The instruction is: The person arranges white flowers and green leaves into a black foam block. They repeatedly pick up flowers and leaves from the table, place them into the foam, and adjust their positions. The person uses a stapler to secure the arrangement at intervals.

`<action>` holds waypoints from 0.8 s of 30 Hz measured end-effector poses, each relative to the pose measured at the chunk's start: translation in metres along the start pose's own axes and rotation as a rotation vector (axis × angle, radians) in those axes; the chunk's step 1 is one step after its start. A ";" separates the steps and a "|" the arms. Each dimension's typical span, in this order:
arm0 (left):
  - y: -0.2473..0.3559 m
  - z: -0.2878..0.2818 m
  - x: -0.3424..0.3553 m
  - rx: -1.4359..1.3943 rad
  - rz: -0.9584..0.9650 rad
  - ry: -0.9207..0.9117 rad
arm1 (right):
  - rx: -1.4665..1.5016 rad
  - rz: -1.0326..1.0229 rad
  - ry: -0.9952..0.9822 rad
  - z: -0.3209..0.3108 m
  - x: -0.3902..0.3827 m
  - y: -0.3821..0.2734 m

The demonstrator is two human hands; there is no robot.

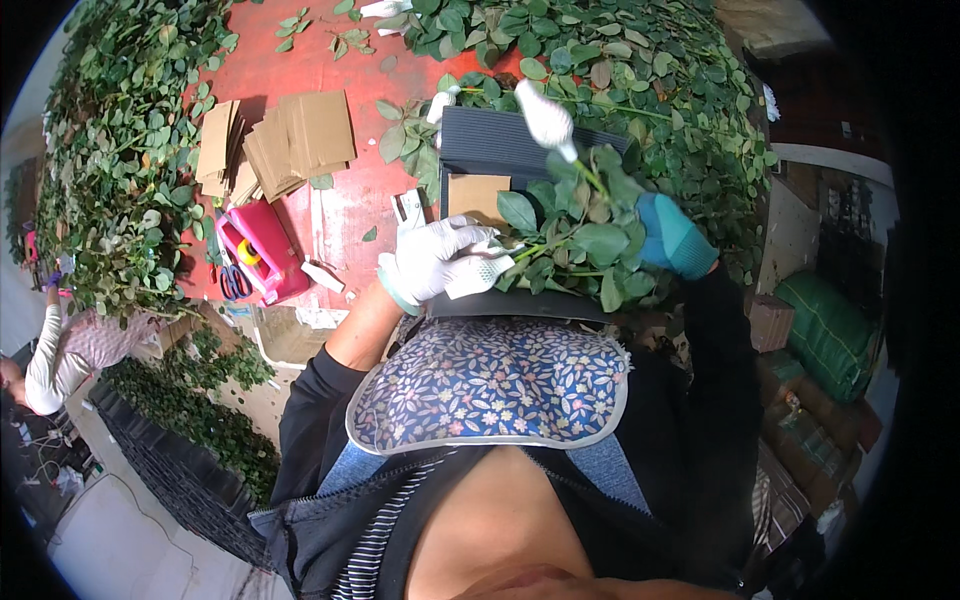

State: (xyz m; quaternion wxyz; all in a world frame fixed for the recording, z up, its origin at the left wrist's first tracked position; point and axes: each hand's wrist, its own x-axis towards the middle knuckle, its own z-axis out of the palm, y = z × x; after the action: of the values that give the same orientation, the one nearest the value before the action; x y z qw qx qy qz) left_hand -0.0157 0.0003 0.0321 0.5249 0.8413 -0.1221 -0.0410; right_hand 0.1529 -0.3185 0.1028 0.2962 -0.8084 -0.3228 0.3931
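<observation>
My right hand (677,238), in a teal glove, is closed around the leafy stem of a rose. Its bud (548,118), in a white net sleeve, tilts up to the left above a dark corrugated holder (490,150). My left hand (435,262), in a white glove, curls against a second white-sleeved rose bud (482,272) low in the holder; the leaves partly hide its stem. A brown cardboard piece (480,197) lies in the holder just beyond my left fingers. Leaves cover part of my right fingers.
Left on the red table (335,215) are brown cardboard sheets (300,145), a pink tape dispenser (265,255) and dark-handled scissors (235,283). Leafy stems (640,80) pile up at the back and right, more (120,150) at far left. Another person (75,350) works there.
</observation>
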 end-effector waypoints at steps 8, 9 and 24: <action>0.016 -0.008 0.016 0.226 -0.037 -0.069 | -0.534 -0.066 -0.066 0.038 -0.001 0.024; 0.017 -0.008 0.019 0.244 -0.050 -0.077 | -0.497 -0.102 -0.045 0.036 0.001 0.018; 0.017 0.000 -0.007 0.375 -0.092 0.093 | -0.300 0.009 0.167 0.051 0.014 0.030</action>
State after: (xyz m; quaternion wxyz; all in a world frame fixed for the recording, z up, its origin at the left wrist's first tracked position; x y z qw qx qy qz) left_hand -0.0254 -0.0052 0.0472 0.3617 0.9301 -0.0646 -0.0025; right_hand 0.1265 -0.3149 0.0482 0.1960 -0.8748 -0.3487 0.2734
